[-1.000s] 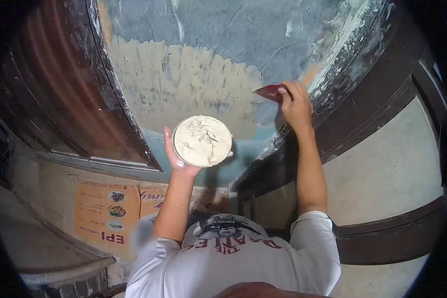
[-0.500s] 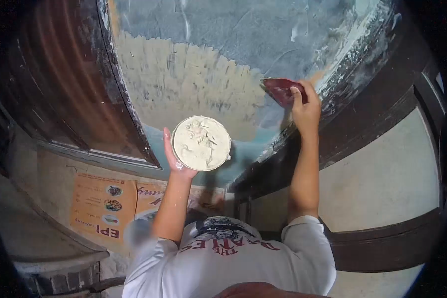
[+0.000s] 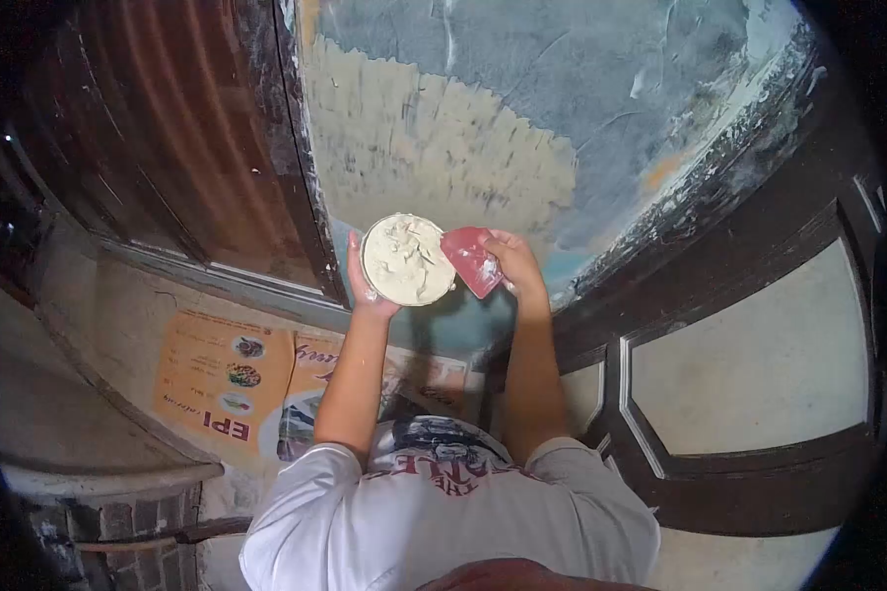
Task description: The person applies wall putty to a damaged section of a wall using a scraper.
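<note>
My left hand [image 3: 367, 286] supports a round tub of cream-coloured putty [image 3: 404, 260], with the thumb up along its left side and the rest of the fingers hidden beneath. The putty's surface is lumpy and ridged. Pinched in my right hand [image 3: 515, 264] is a red putty scraper [image 3: 473, 260] with white smears on its face. Its edge meets the tub's right rim. Behind both hands stands a blue-grey wall [image 3: 601, 59], partly covered by a beige putty patch [image 3: 434, 128] with a ragged upper border.
Dark brown wood panelling [image 3: 177, 118] borders the wall at left. A dark-framed door with pale panels [image 3: 749, 345] stands at right. An orange printed banner [image 3: 207, 384] lies on the floor at lower left, near a stone-like ledge [image 3: 118, 483].
My right hand has moved down and left with the scraper, from the wall to the tub's rim. The view has shifted, and the putty in the tub looks more stirred up.
</note>
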